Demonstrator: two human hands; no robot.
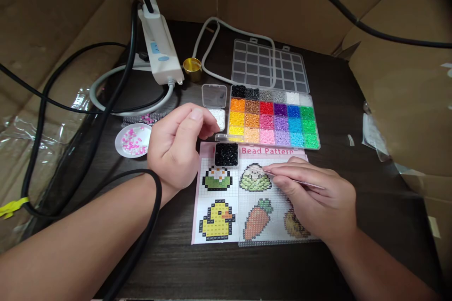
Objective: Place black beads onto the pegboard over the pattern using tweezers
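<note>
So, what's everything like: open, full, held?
Clear plastic many-compartment bead box, lid open.
Clear square white-bead case, open.
Clear square black-bead box, uncovered, well filled.
Round white dish, holding pink and white beads.
Round gold-coloured cup, upright.
Long white power strip, black plug inserted.
Thin shiny tweezers, held in right hand.
Clear plastic pegboard, flat over printed paper.

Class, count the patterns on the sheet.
5: green figure, upper left; duck, lower left; domed figure, upper middle; carrot, lower middle; brown figure, lower right. The right hand may hide others.
</note>
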